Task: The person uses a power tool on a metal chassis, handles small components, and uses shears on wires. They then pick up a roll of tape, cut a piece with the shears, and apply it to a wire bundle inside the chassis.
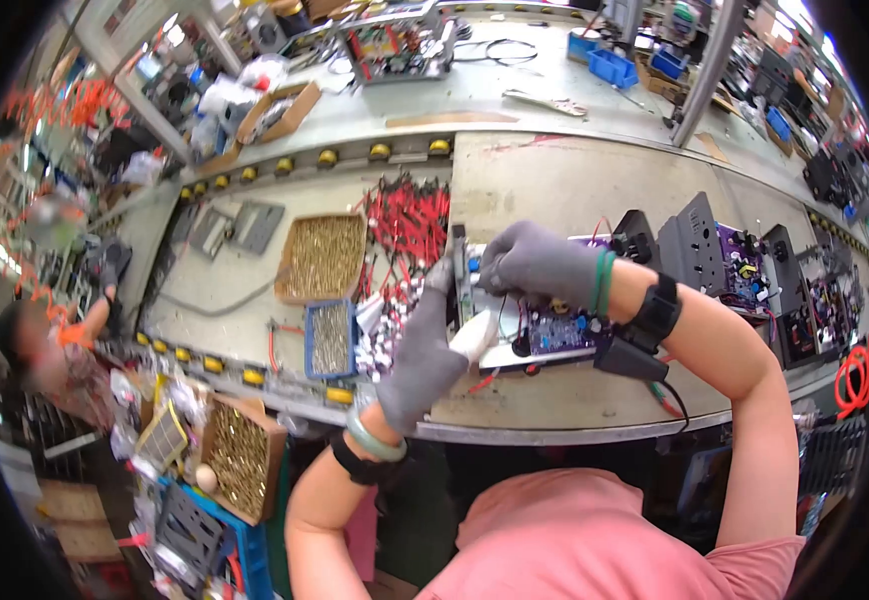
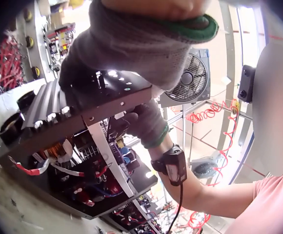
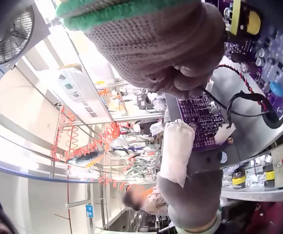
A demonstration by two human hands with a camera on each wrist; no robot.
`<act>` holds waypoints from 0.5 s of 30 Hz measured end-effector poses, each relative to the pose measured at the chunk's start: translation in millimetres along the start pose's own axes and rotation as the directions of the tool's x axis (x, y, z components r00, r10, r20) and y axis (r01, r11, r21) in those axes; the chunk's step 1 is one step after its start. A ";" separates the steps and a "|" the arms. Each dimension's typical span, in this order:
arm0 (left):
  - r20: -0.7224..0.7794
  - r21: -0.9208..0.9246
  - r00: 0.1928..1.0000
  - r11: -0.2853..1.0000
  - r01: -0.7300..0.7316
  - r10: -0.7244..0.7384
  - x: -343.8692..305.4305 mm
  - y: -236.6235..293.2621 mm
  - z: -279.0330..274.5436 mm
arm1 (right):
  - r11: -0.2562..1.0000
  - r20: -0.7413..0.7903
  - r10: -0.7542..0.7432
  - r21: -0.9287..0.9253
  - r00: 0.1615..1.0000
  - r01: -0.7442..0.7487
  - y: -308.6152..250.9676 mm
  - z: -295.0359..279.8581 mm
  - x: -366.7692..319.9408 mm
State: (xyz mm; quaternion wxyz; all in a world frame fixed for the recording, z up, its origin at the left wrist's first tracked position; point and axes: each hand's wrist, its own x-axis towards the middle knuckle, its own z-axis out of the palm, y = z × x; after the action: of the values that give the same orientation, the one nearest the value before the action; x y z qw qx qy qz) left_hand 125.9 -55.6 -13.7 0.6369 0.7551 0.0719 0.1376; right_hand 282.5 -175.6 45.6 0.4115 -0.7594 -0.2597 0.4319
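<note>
Both hands wear grey knit gloves. My left hand (image 1: 420,355) grips the upright dark end panel (image 2: 112,100) of an open electronics chassis, fingers outside and thumb inside. A white cover (image 3: 177,151) wraps that thumb. My right hand (image 1: 545,265) is over the same chassis, its fingers curled together at the panel's inner side. From its fingertips runs a thin black wire (image 3: 215,100), pinched there. Below lies a purple circuit board (image 1: 565,332) with capacitors and blue parts. A smaller purple board (image 3: 200,122) stands against the panel. Red-sleeved leads (image 2: 31,169) hang from the chassis.
More chassis with purple boards (image 1: 740,265) stand to the right. At left are a cardboard box of brass-coloured screws (image 1: 325,258), a blue bin of silver fasteners (image 1: 331,340) and a pile of red leads (image 1: 405,225). Another person (image 1: 60,355) is at far left.
</note>
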 end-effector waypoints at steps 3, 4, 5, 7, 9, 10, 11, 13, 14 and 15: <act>0.069 -0.322 0.980 0.925 0.201 -0.189 -6.5 7.8 -31.2 | 0.670 0.038 -0.456 -0.643 0.889 0.371 7.1 -5.9 -9.9; 0.063 -0.510 0.960 0.818 0.265 -0.272 -15.0 15.5 -45.6 | 0.623 -0.023 -0.566 -0.666 0.824 0.410 2.6 -5.2 -35.5; -0.107 -0.447 0.966 0.879 0.165 -0.236 -22.0 16.1 -60.5 | 0.562 -0.028 -0.659 -0.683 0.751 0.467 2.8 -11.8 -54.5; -0.307 -0.313 0.931 0.945 0.096 -0.196 -35.5 -7.0 -108.5 | 0.663 -0.142 -0.646 -0.592 0.750 0.458 0.7 -26.3 -98.0; -0.371 -0.137 0.895 0.968 0.212 -0.248 -45.0 -48.4 -136.9 | 0.642 -0.239 -0.688 -0.642 0.686 0.420 22.4 -40.6 -113.7; -0.391 -0.002 0.878 0.954 0.300 -0.277 -45.8 -58.7 -139.2 | 0.650 -0.293 -0.682 -0.664 0.670 0.370 30.1 -44.3 -118.6; -0.368 0.143 0.904 0.947 0.289 -0.220 -46.4 -88.4 -141.2 | 0.616 -0.289 -0.723 -0.682 0.627 0.396 47.5 -45.6 -113.5; -0.317 0.429 0.920 0.830 0.357 -0.231 -45.6 -120.9 -135.9 | 0.418 -0.188 -0.821 -0.840 0.538 0.345 65.5 -39.2 -102.1; -0.286 0.493 0.936 0.806 0.326 -0.204 -44.1 -118.5 -125.0 | 0.425 -0.192 -0.818 -0.836 0.542 0.346 66.8 -39.7 -102.4; -0.265 0.551 0.945 0.774 0.312 -0.192 -40.9 -121.0 -116.5 | 0.442 -0.191 -0.800 -0.829 0.569 0.343 67.6 -41.3 -103.4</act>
State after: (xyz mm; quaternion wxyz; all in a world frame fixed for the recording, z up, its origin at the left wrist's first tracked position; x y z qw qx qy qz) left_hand 60.2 64.1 -119.7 0.3755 0.8806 0.2731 0.0946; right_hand 270.1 -305.2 45.9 0.2647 -0.7984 -0.5254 -0.1278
